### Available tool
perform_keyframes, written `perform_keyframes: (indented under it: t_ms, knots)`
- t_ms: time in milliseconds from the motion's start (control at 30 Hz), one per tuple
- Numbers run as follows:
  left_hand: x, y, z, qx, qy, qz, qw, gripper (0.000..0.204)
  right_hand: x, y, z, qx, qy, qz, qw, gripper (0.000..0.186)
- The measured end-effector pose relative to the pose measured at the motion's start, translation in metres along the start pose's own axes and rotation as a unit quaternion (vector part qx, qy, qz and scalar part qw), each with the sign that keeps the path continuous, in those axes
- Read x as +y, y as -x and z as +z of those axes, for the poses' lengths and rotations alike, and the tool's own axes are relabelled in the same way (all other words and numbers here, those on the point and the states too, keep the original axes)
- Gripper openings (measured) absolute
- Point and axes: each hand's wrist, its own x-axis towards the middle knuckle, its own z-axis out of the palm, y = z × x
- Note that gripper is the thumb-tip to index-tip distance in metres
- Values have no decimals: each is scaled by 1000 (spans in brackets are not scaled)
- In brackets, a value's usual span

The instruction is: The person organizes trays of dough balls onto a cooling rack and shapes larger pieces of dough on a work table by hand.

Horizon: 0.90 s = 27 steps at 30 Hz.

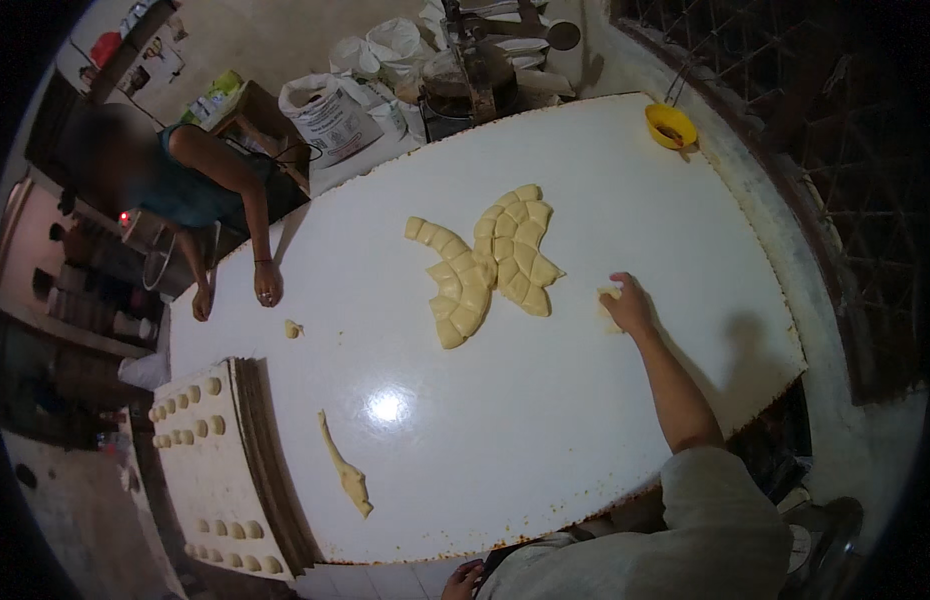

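Observation:
Over the right part of the white table [575, 420], my right hand [630, 305] has its fingers curled at a thin, pale yellowish piece [608, 312], blurred and partly covered by the hand. To its left lies a sheet of yellow dough cut into blocks, in two joined parts: a right part [510, 240] and a curved left part [460, 295]. My left hand [463, 580] is low at the near edge, beside my grey shirt; its fingers are mostly cut off from view. A long dough scrap [345, 470] and a small dough lump [293, 328] lie farther left.
Stacked boards [210, 480] bear rows of round dough pieces at the left. Across the table a person [210, 190] leans with both hands on its edge. A yellow bowl [671, 127] sits at the far right corner; sacks [330, 120] and a machine [470, 85] stand behind.

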Motion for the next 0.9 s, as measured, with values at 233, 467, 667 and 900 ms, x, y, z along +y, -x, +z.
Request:
perform_keyframes:
  t_ms: [233,467,667,900]
  knots:
    - [129,-43,86,-155,-43,211,964,60,-23,281,-26,-245,-324,188,894,36]
    - [190,-42,33,-90,-37,224,970,40,-154,355,-23,-248,-244,-64,935,48]
    - [133,-57,-14,-62,138,235,960,28,-129,373,17,-320,-279,-77,902,35]
    - [135,-73,4,14,114,327,938,36,-156,388,4,-293,-251,-31,922,35]
